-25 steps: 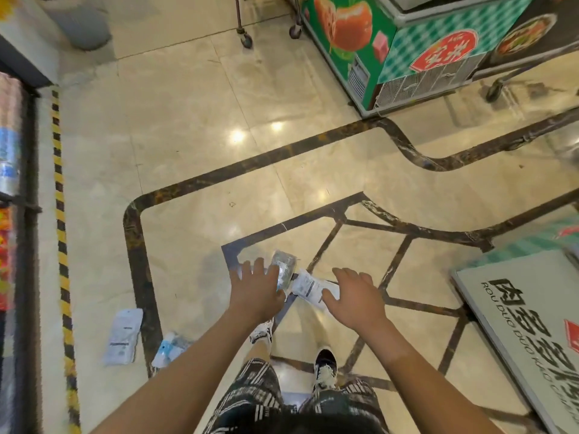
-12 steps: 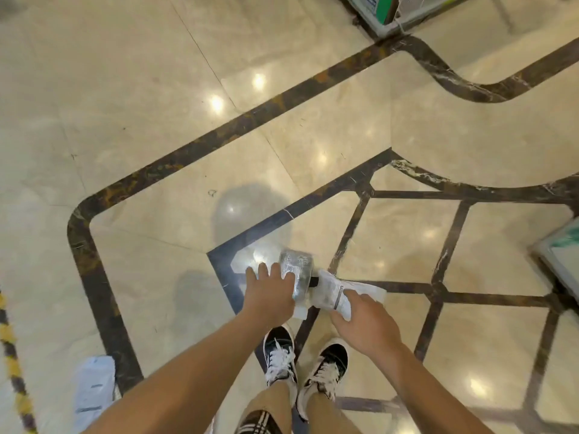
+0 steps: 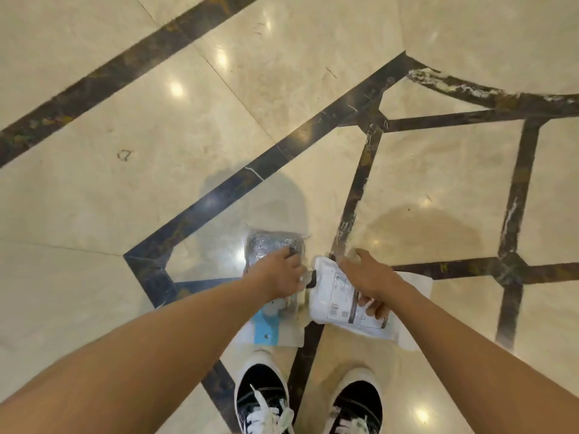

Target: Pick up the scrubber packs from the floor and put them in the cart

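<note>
Two scrubber packs lie close together on the marble floor just ahead of my shoes. The left pack (image 3: 272,247) is clear plastic with a grey steel scrubber inside and a blue-and-white card at its near end. My left hand (image 3: 279,274) is closed on its middle. The right pack (image 3: 333,297) shows its white printed back and is tilted up off the floor. My right hand (image 3: 366,280) grips it, thumb on top and fingers curled underneath. The cart is out of view.
Glossy beige marble floor (image 3: 156,198) with dark inlaid bands crossing it. My two black-and-white sneakers (image 3: 261,399) stand at the bottom edge, right behind the packs.
I have bent lower, so the floor and packs look much closer. Both hands went from hovering over the packs to closing on them, and the right pack has lifted at one end.
</note>
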The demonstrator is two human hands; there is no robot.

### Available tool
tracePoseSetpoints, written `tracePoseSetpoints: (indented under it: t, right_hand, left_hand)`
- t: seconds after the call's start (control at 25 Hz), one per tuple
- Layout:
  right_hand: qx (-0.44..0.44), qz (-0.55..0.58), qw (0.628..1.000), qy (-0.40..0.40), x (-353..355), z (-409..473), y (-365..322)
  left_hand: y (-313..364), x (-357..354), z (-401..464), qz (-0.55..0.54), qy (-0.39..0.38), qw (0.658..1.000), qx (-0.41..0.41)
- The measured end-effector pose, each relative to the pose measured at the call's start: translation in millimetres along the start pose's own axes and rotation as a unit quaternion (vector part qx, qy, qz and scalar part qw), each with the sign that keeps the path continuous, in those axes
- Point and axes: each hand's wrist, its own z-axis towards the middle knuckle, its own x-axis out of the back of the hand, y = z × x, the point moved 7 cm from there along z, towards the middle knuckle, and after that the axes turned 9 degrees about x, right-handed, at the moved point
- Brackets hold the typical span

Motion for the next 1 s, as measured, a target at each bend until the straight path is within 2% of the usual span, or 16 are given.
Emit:
tracePoseSetpoints:
  t: [0.12,0.16,0.24,0.36,0.48,0.56,0.6,0.68,0.76,0.8,0.84,1.0]
  right_hand:
    - [-0.054,0.020,0.998,-0.002,-8,14,18]
    - [-0.061,0.033,0.997,0.016,-9,11,24]
    - [-0.058,0.066,0.994,0.065,-7,-7,30]
    - [-0.060,0.158,0.971,0.170,2,-55,38]
    - [-0.044,0.207,0.944,0.253,24,-120,38]
    - [-0.010,0.221,0.935,0.278,44,-166,25]
    - [0.011,0.234,0.930,0.282,52,-186,16]
    - [0.059,0.260,0.927,0.264,71,-232,-5]
    - [0.099,0.273,0.927,0.237,95,-292,-29]
    - [0.114,0.272,0.929,0.223,110,-324,-39]
    - [0.132,0.270,0.930,0.214,125,-355,-49]
    - [0.184,0.282,0.922,0.190,174,-462,-83]
  left_hand:
    - [4,-10,23,0.106,0.009,0.994,-0.026]
    - [2,-8,20,0.139,0.004,0.990,-0.012]
    - [-8,2,5,0.135,-0.002,0.990,0.040]
    - [-33,18,-49,0.019,-0.030,0.986,0.163]
    - [-59,31,-131,-0.172,-0.078,0.936,0.299]
    - [-70,43,-186,-0.302,-0.109,0.877,0.358]
    - [-73,49,-209,-0.370,-0.125,0.837,0.384]
    - [-73,66,-253,-0.543,-0.136,0.724,0.403]
    - [-67,105,-295,-0.722,-0.105,0.579,0.364]
    - [-67,131,-317,-0.765,-0.080,0.536,0.348]
    - [-70,158,-340,-0.787,-0.059,0.509,0.343]
    - [-73,251,-402,-0.846,-0.009,0.438,0.304]
